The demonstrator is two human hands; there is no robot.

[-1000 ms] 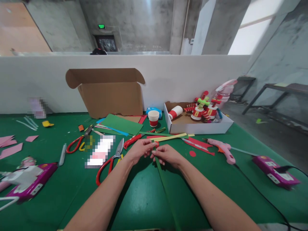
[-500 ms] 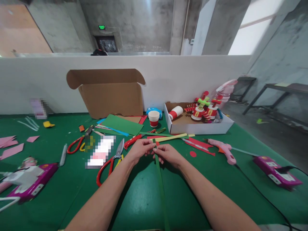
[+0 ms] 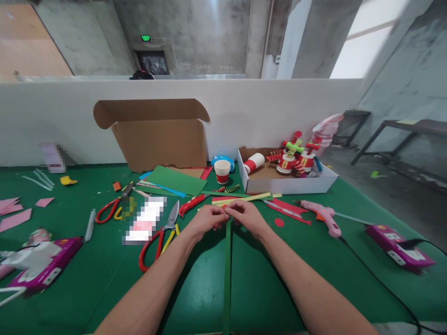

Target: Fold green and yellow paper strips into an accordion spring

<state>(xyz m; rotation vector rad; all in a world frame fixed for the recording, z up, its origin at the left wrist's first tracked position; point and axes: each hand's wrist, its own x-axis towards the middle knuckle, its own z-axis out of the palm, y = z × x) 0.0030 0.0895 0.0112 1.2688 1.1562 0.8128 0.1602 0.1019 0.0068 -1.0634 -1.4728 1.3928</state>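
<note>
A long green paper strip [image 3: 227, 274] runs from my fingertips down toward the front edge of the table. My left hand [image 3: 209, 217] pinches its far end between thumb and fingers. Right beside it, my right hand [image 3: 246, 216] grips the same end, the two sets of fingertips touching. A bit of red-orange paper shows just behind the fingers, mostly hidden. Yellow paper strips [image 3: 244, 199] lie just beyond my hands. Left of my left hand are large red-handled scissors [image 3: 170, 223] and a red utility knife [image 3: 191, 204].
A white box [image 3: 289, 186] holds decorated paper cups. A paper cup [image 3: 222, 172] stands beside green paper sheets [image 3: 176, 180]. On the right lie a pink glue gun [image 3: 323, 215], its cord and a purple power strip [image 3: 398, 249]. Another power strip [image 3: 52, 265] sits at left.
My fingertips have come together at the strip's end, hiding the piece that stuck up above them. The strip has swung slightly left and now hangs straighter toward me.
</note>
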